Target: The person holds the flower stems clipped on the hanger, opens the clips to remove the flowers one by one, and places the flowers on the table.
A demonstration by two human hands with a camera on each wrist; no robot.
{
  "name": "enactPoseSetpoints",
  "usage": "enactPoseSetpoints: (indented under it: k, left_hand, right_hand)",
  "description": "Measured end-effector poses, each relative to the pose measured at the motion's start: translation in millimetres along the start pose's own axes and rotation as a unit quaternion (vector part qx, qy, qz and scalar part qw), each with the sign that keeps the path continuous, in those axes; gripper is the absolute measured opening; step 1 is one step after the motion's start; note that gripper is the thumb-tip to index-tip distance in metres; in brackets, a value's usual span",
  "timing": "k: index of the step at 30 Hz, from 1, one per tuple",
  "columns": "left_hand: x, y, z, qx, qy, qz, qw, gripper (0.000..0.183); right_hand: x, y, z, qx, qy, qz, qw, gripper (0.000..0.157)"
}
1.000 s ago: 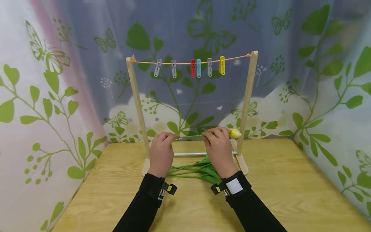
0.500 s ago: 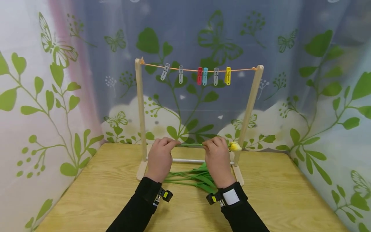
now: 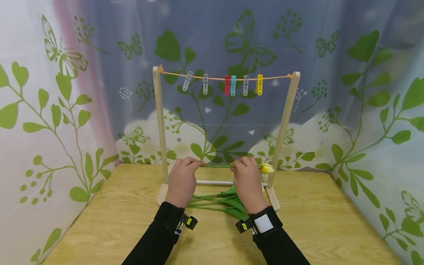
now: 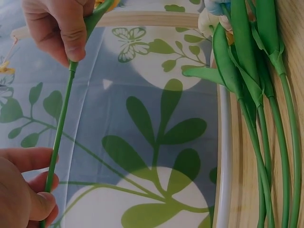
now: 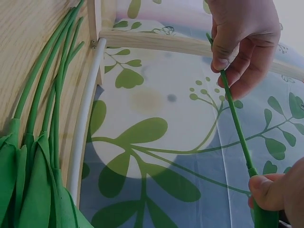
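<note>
A yellow artificial tulip point(image 3: 267, 168) is held level in front of the wooden frame, its bloom to the right. My left hand point(image 3: 183, 181) pinches the lower end of its green stem point(image 4: 61, 118) between thumb and fingers. Farther up, where the leaf wraps the stem, my right hand point(image 3: 249, 183) grips it. Between the two hands the stem runs bare and nearly straight. On the table below lie several more tulips point(image 4: 244, 71) with green leaves and stems; in the head view my right hand hides their blooms.
The wooden frame point(image 3: 160, 125) stands on the table point(image 3: 126, 206) with an orange string point(image 3: 215, 78) across its top. Several clothespins hang there, among them a red clothespin point(image 3: 227, 85) and a yellow clothespin point(image 3: 260, 85). A white rod point(image 3: 215, 182) joins the frame's feet. A patterned curtain hangs behind.
Both hands keep hold of the tulip, almost still. The head view has tilted and shifted a little, so the frame and clothespins sit lower in it than one second ago.
</note>
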State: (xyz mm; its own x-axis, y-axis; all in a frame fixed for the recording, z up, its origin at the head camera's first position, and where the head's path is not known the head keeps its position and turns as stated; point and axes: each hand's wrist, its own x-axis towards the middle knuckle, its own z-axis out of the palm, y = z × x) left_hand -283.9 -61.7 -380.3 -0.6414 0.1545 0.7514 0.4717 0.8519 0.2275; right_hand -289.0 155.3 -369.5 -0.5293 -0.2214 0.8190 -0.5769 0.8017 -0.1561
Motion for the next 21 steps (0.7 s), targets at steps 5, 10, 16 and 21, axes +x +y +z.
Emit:
enactPoseSetpoints:
  k: [5,10,16,21]
  left_hand:
    - [-2.0,0.0,1.7,0.001,-0.015,-0.007,0.9999,0.043]
    - [-1.5,-2.1,3.5,-0.004,-0.022,-0.013,0.9997,0.045]
    - [-3.0,-4.9,6.8,-0.006,-0.027,-0.023,0.9994,0.047]
    - [-5.0,-3.8,5.1,-0.006,-0.04,-0.036,0.9985,0.047]
  right_hand:
    - [-2.8,0.5,2.1,-0.004,-0.022,0.008,1.0,0.004]
    - [-2.6,1.1,3.6,-0.008,-0.032,0.009,0.999,0.004]
    - [-3.9,-0.8,4.4,-0.006,-0.048,0.017,0.999,0.003]
    - [-5.2,-1.6,7.8,-0.007,-0.054,0.019,0.998,0.005]
